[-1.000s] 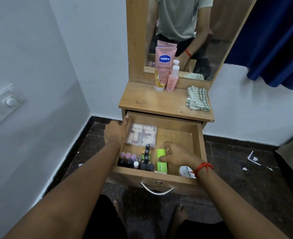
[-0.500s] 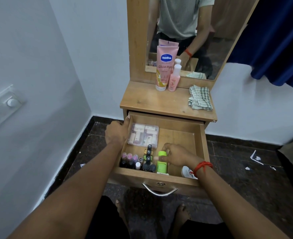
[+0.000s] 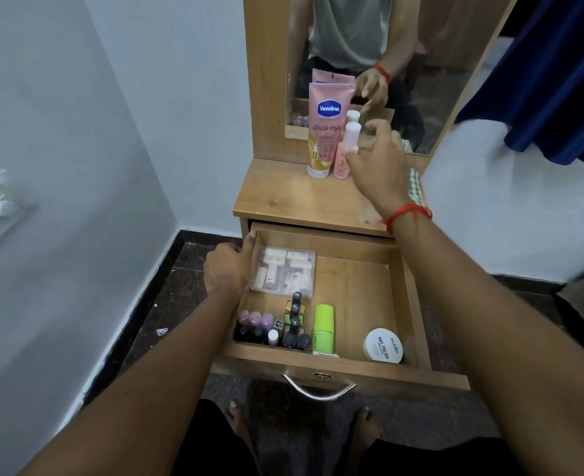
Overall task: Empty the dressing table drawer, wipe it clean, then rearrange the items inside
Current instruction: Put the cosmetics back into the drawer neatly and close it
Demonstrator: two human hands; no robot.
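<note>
The wooden drawer (image 3: 416,304) stands pulled out under the dressing table top (image 3: 294,197). Inside lie a clear plastic box of small bottles (image 3: 283,273), a cluster of nail polish bottles (image 3: 270,329), a green tube (image 3: 324,328) and a white nail polish remover jar (image 3: 383,345). My left hand (image 3: 227,269) grips the drawer's left wall, thumb on the rim. My right hand (image 3: 378,166) is up over the table top, fingers spread beside the small pink bottle (image 3: 345,151), not closed round it. A pink Vaseline tube (image 3: 325,128) stands to the bottle's left.
A checked cloth (image 3: 416,187) lies on the table top's right side, mostly behind my right wrist. The mirror (image 3: 438,80) rises behind the bottles. A white wall is close on the left, a blue curtain (image 3: 558,80) hangs at the right. My bare feet are below the drawer handle (image 3: 318,391).
My right hand let go of the green tube, left it in the drawer and rose to the pink bottle on the table top. My left hand stayed on the drawer wall.
</note>
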